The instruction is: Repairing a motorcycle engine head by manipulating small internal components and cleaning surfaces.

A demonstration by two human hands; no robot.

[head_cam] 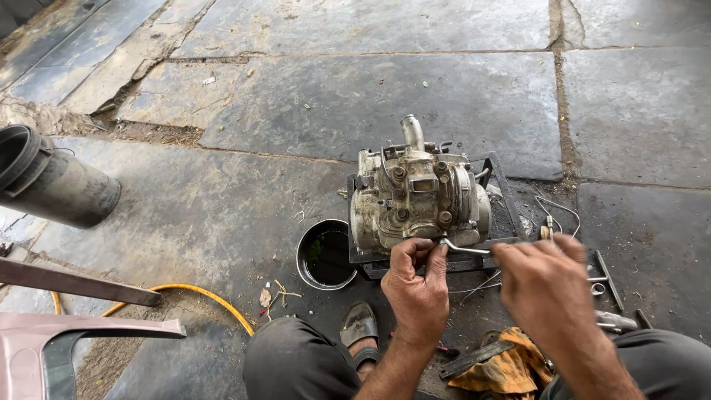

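A black oil pan sat left of the grimy engine on its metal stand. Left hand pinched the bent socket wrench at the engine; right hand gripped its handle end.

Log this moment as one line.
left hand: gripping metal tool at engine | right hand: on tool's other end | engine: on black tray | bowl: left of tray
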